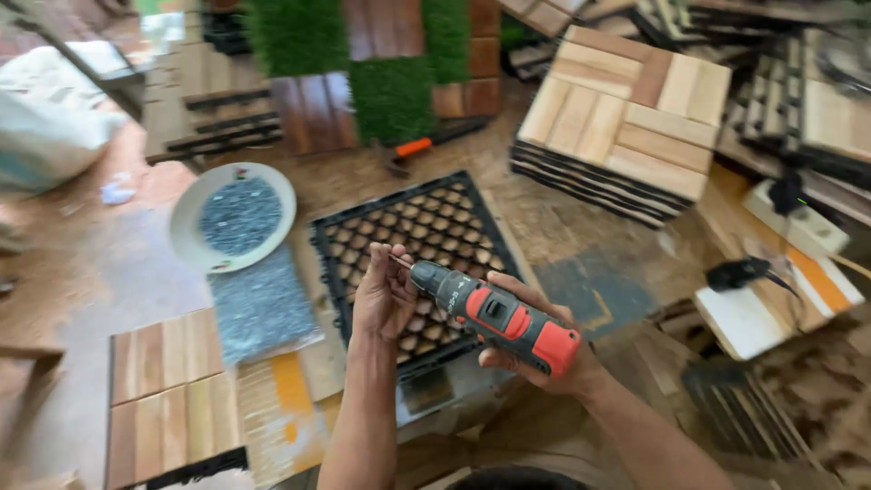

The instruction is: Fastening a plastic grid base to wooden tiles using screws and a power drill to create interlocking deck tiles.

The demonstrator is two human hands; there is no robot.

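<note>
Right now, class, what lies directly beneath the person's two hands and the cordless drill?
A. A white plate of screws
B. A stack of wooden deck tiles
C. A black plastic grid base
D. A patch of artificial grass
C: the left hand and right hand, holding the red and black cordless drill, are over the black plastic grid base.

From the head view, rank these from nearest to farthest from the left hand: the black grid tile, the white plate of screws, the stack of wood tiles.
Measured from the left hand, which is at the drill's bit:
1. Black grid tile: directly under and just beyond the hand.
2. White plate: to the left, past the tile's edge.
3. Stack of wood tiles: far upper right.
</note>
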